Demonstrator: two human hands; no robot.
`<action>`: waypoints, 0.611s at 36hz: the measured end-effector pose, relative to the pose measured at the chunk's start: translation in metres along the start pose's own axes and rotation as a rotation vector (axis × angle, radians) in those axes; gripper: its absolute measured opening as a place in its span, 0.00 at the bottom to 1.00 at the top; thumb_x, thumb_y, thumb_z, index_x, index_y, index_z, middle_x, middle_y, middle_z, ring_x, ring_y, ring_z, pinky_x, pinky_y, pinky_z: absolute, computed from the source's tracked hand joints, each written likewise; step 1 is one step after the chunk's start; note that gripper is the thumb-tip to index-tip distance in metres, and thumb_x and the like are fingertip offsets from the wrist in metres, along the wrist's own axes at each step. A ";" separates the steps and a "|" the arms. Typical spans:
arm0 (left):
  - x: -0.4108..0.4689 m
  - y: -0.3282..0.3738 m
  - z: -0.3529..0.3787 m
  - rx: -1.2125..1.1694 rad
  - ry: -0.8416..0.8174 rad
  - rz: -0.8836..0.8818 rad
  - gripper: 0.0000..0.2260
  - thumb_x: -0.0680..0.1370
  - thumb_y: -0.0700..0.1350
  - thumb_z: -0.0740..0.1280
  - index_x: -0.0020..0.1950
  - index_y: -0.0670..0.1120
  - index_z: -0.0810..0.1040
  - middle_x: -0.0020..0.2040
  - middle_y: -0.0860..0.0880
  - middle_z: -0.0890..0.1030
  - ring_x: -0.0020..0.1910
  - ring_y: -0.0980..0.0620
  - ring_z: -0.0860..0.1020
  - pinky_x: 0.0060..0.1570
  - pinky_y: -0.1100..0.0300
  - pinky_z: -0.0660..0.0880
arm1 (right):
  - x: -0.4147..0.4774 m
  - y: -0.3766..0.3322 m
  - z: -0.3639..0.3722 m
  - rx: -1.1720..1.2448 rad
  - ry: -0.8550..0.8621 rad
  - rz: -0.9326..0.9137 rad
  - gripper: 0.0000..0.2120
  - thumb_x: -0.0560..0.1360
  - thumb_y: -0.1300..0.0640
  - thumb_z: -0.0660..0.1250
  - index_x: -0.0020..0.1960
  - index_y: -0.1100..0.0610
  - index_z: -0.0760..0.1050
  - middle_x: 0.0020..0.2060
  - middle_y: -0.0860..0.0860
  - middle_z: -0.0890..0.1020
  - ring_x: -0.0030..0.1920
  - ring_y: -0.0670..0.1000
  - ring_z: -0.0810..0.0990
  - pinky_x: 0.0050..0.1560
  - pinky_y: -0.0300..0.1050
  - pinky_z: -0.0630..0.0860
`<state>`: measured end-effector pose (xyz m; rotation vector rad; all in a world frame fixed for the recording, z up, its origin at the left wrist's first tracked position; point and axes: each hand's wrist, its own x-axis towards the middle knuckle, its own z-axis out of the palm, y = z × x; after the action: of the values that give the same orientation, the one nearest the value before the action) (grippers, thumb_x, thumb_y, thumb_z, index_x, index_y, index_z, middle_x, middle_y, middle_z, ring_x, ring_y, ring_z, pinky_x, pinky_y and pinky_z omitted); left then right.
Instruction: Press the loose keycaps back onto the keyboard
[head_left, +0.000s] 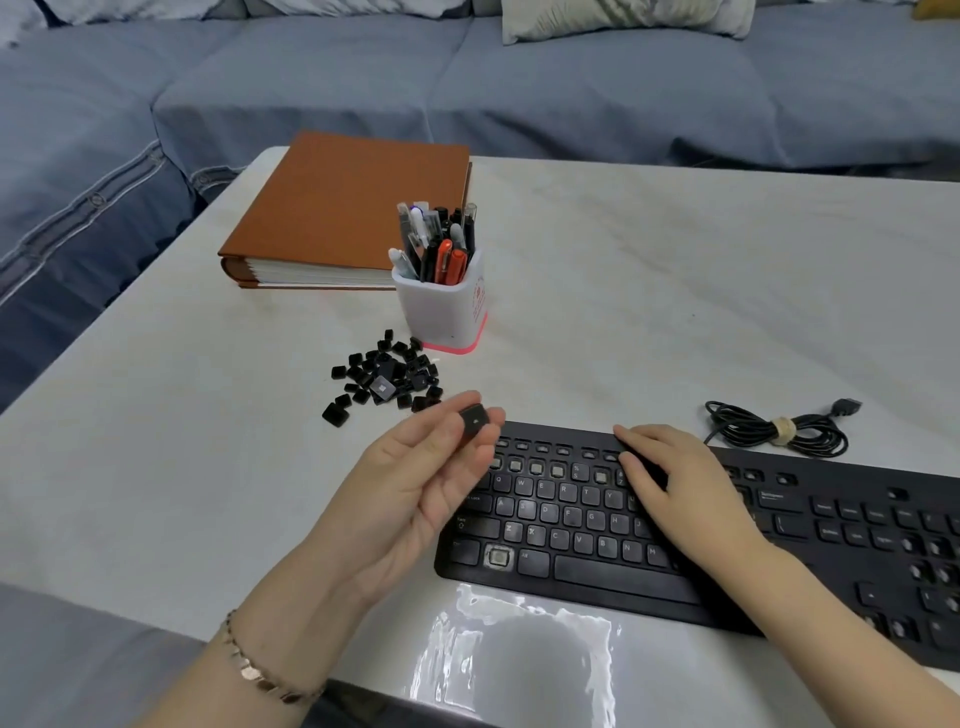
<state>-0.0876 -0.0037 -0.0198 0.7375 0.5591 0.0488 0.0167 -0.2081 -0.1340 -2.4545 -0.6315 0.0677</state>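
Note:
A black keyboard lies on the pale table, with bare sockets in its number row, function row and at the lower left. My left hand is raised palm up over the keyboard's left end and pinches one black keycap between thumb and fingertips. My right hand rests flat on the keyboard's middle, fingers straight, tips at the upper rows. A pile of several loose black keycaps lies on the table behind my left hand.
A white pen holder full of pens stands just behind the pile. A brown binder lies further back. A coiled black cable sits behind the keyboard's right part. A blue sofa borders the table.

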 end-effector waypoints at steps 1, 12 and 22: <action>-0.001 -0.001 0.002 -0.010 -0.006 -0.006 0.10 0.66 0.37 0.63 0.35 0.41 0.85 0.39 0.41 0.84 0.33 0.54 0.82 0.31 0.66 0.78 | 0.000 0.000 0.000 0.001 0.000 0.002 0.14 0.75 0.60 0.65 0.60 0.58 0.77 0.53 0.52 0.80 0.55 0.54 0.76 0.59 0.41 0.64; -0.004 -0.008 0.004 0.144 -0.046 -0.031 0.11 0.65 0.35 0.63 0.39 0.40 0.85 0.42 0.43 0.85 0.33 0.55 0.82 0.31 0.67 0.78 | 0.000 0.002 0.000 -0.011 0.011 -0.029 0.13 0.74 0.63 0.66 0.58 0.60 0.78 0.50 0.53 0.81 0.52 0.55 0.77 0.56 0.37 0.64; 0.003 -0.024 -0.007 0.364 -0.019 -0.073 0.10 0.71 0.39 0.65 0.52 0.40 0.79 0.43 0.43 0.84 0.35 0.57 0.81 0.37 0.64 0.79 | -0.001 -0.002 -0.007 -0.004 -0.037 -0.034 0.15 0.75 0.61 0.65 0.62 0.59 0.76 0.56 0.52 0.79 0.59 0.53 0.74 0.59 0.31 0.57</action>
<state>-0.0922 -0.0161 -0.0408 1.0696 0.5837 -0.1309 0.0161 -0.2110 -0.1271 -2.4500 -0.6904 0.0987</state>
